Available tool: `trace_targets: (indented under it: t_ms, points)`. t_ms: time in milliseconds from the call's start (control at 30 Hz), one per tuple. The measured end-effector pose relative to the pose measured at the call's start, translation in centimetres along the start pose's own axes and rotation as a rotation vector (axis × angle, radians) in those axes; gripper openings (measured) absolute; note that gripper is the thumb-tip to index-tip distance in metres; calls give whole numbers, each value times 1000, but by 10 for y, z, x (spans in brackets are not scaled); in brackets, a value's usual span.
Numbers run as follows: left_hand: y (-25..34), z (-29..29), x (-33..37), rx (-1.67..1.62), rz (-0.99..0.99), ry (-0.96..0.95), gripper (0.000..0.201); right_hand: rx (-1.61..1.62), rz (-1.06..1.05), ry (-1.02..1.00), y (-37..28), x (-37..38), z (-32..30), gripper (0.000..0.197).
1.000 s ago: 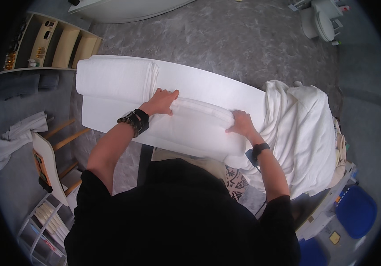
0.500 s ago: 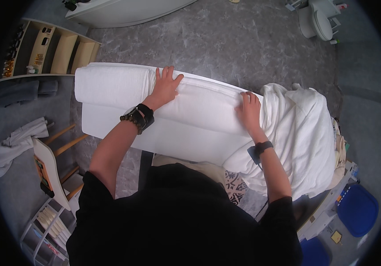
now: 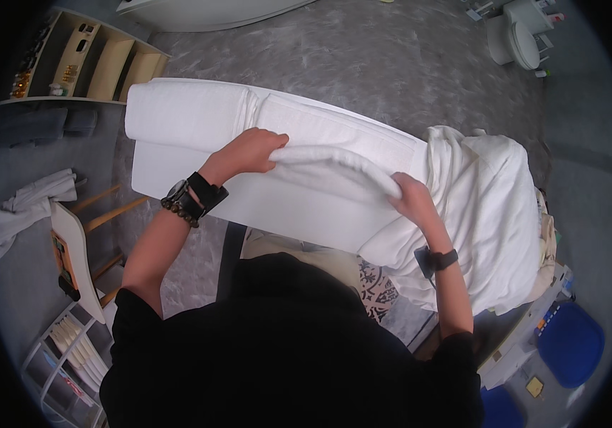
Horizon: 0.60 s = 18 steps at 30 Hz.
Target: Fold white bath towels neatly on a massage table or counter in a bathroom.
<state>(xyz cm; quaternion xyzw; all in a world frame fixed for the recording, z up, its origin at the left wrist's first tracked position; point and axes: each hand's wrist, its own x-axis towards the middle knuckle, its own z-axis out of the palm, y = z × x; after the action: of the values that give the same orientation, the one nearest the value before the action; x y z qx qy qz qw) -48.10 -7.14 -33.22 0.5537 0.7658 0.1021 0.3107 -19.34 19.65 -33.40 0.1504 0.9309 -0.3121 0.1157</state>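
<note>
A white towel [image 3: 341,127] lies partly folded on a white table [image 3: 249,203]. Its near edge is lifted in a curved roll, with a shadowed hollow under it. My left hand [image 3: 249,152] is closed on the left end of that edge. At the other end, my right hand [image 3: 411,197] grips the same edge, fingers curled round it. To the left of the held towel, touching its side, rests a neatly folded white towel [image 3: 184,107]. Right of my right hand a large heap of rumpled white cloth [image 3: 480,214] covers the table's right end.
Beyond the table at the left stands a wooden shelf [image 3: 110,64] with small bottles. A chair [image 3: 78,260] and a wire rack [image 3: 70,357] are at the lower left. A blue stool seat [image 3: 571,344] shows at the lower right, and a toilet [image 3: 520,43] stands at the far right.
Both hands, flat on the towel's far part before, have come nearer to me and closed on its near edge. That edge has risen off the table.
</note>
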Motion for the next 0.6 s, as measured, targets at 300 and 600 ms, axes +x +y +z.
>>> trace_targets:
  t_ms: [300,600]
  points:
    - [6,114,-107,34,141,-58,29,54,-85,-183,-31,-98,91,29]
    - [-2,168,-125,-124,-78,-48,28,123,149,-128,-16,-113,148,39]
